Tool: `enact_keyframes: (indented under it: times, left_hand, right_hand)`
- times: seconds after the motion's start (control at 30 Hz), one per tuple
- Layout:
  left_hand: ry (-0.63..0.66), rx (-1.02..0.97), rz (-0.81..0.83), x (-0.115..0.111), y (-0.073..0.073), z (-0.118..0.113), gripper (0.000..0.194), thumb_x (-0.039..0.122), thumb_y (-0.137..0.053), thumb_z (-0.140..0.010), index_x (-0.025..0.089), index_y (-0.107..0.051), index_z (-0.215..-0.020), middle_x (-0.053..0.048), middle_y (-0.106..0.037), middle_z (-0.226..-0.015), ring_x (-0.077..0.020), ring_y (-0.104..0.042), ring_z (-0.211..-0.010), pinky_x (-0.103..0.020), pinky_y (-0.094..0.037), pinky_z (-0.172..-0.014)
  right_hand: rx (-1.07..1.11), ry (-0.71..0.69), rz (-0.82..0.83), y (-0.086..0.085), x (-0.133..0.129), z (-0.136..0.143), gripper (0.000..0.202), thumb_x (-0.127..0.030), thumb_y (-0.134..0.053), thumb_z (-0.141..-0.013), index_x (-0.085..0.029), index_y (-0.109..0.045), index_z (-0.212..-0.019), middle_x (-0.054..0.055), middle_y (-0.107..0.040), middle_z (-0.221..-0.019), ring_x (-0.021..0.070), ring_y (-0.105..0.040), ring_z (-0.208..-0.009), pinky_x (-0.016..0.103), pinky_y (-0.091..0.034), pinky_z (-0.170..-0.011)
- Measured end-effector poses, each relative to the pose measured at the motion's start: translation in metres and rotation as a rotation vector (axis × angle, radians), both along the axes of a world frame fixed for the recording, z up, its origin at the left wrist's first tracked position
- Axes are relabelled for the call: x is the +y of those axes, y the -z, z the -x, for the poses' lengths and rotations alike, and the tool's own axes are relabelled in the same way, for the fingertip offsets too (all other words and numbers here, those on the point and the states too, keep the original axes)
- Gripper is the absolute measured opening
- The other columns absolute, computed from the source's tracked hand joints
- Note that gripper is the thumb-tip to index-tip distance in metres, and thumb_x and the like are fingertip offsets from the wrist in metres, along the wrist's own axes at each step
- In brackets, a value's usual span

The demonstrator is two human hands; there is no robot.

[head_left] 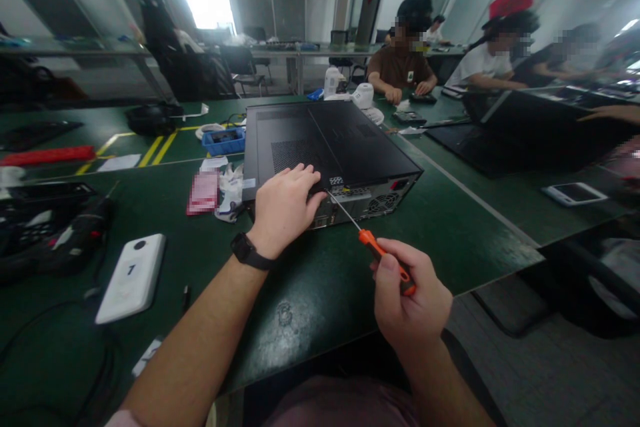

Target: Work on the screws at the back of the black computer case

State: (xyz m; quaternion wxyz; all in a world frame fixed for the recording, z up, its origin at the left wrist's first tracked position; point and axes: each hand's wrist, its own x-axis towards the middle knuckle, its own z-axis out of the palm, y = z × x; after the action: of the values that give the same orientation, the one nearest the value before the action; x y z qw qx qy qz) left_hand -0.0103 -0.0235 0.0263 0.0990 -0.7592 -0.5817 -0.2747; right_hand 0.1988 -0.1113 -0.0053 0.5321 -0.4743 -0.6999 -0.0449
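A green worktop (465,227) is covered at its middle by a black computer case (325,137), laid flat with its rear panel turned toward the wearer's right. Behind the case's left edge, a blue tray (223,141) is set just beside it. The case is pressed on top, near the rear edge, by the left hand (287,203); its fingers are extended and held close together, with the thumb spread apart. By the right hand (413,290), an orange-and-black screwdriver (369,241) is gripped, the fingers clamped around the handle. A white slab (134,277) is left lying near the left forearm. The screwdriver's thin tip is brought to the rear edge beside the left thumb; whether a screw is engaged cannot be told.
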Motion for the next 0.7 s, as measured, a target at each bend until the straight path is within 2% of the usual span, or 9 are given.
enact_keyframes:
  times: [0.1,0.23,0.5,0.7]
  left_hand:
    - [0.004,0.005,-0.002,-0.0004,-0.0003,-0.0001,0.030,0.032,-0.066,-0.099,0.019,-0.073,-0.125,-0.010,-0.071,-0.142,-0.0272,-0.064,-0.137,-0.045,-0.049,-0.119]
    - [0.005,-0.006,0.002,-0.0004,-0.0007,-0.0006,0.030,0.032,-0.066,-0.098,0.020,-0.073,-0.125,-0.010,-0.071,-0.142,-0.0267,-0.064,-0.137,-0.045,-0.048,-0.120]
    - [0.001,0.004,-0.005,-0.0006,-0.0009,-0.0009,0.028,0.032,-0.066,-0.098,0.020,-0.074,-0.122,-0.010,-0.071,-0.141,-0.0270,-0.064,-0.137,-0.045,-0.049,-0.119]
    - [-0.001,0.005,0.008,-0.0002,-0.0007,0.0000,0.028,0.031,-0.067,-0.098,0.021,-0.073,-0.123,-0.009,-0.071,-0.142,-0.0270,-0.064,-0.137,-0.045,-0.049,-0.119]
  right_hand:
    - [0.014,-0.017,0.025,-0.0011,-0.0001,0.0003,0.019,-0.027,-0.060,-0.098,-0.021,-0.066,-0.115,0.003,-0.078,-0.089,0.0164,-0.074,-0.065,0.028,-0.061,-0.061]
    - [-0.003,-0.036,-0.039,-0.0031,0.0006,0.0020,0.019,-0.025,-0.060,-0.095,-0.021,-0.065,-0.113,0.004,-0.077,-0.092,0.0177,-0.076,-0.072,0.029,-0.063,-0.064]
    - [0.029,0.000,0.004,0.0030,0.0006,-0.0005,0.017,-0.025,-0.060,-0.100,-0.022,-0.066,-0.115,0.002,-0.078,-0.089,0.0156,-0.075,-0.064,0.028,-0.062,-0.062]
    - [-0.014,-0.056,-0.020,-0.0003,0.0000,0.0008,0.021,-0.023,-0.059,-0.093,-0.023,-0.065,-0.114,0.004,-0.076,-0.093,0.0190,-0.076,-0.077,0.032,-0.065,-0.069]
